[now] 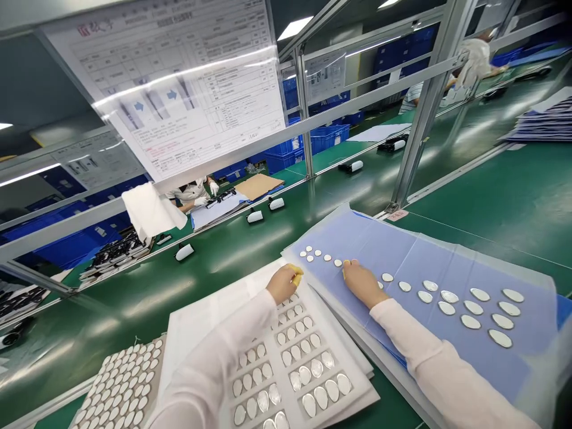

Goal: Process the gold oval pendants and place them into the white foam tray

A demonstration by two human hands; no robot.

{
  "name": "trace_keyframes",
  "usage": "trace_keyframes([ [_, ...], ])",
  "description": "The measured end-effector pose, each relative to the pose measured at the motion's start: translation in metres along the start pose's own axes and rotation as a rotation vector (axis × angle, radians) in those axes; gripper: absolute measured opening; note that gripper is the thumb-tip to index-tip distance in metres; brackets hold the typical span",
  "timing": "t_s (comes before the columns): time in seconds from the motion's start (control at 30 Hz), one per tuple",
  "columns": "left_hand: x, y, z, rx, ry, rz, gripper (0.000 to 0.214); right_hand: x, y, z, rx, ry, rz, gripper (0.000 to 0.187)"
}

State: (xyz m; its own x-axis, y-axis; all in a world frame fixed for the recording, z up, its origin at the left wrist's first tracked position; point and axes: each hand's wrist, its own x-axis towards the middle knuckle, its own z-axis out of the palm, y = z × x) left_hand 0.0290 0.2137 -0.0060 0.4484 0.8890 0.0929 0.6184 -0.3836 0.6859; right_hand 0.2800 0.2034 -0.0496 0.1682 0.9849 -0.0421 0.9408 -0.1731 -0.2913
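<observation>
My left hand (pixel 285 282), with yellow covers on its fingertips, is over the far end of a white tray (pixel 196 319). Its fingers are bent and pressed together; whatever they may hold is hidden. Rows of shiny oval pieces (pixel 320 397) sit in the tray's slots. My right hand (pixel 360 282) is low over a blue film-covered sheet (pixel 379 238), fingers pinched downward beside a small white oval piece (pixel 338 263). Its grip is too small to make out. Several loose oval pieces (pixel 472 307) lie spread across that sheet.
A panel packed with white ovals (pixel 120 387) lies at lower left. Beyond is a green conveyor belt (pixel 223 256) carrying black-and-white devices (pixel 254 216). A metal post (pixel 424 113) rises behind the sheet, and an instruction sheet (pixel 179 89) hangs above. A gloved co-worker (pixel 194 193) works across the belt.
</observation>
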Motion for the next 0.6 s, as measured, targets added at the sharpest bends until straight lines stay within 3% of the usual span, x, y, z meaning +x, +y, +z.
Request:
trace_keyframes([
  [0.13, 0.066, -0.005, 0.027, 0.129, -0.043, -0.068, 0.023, -0.002, 0.003, 0.009, -0.048, 0.018, 0.000, 0.034],
  [0.23, 0.090, -0.008, 0.041, 0.193, -0.070, -0.093, 0.032, 0.000, 0.011, 0.007, -0.063, 0.003, -0.007, 0.032],
  [0.47, 0.103, -0.017, 0.049, 0.244, -0.124, -0.111, 0.031, 0.007, 0.019, 0.007, -0.055, -0.032, -0.030, 0.030],
  [0.6, 0.103, -0.008, 0.046, 0.204, -0.128, -0.112, 0.033, 0.006, 0.020, 0.009, -0.038, -0.016, -0.037, 0.030],
])
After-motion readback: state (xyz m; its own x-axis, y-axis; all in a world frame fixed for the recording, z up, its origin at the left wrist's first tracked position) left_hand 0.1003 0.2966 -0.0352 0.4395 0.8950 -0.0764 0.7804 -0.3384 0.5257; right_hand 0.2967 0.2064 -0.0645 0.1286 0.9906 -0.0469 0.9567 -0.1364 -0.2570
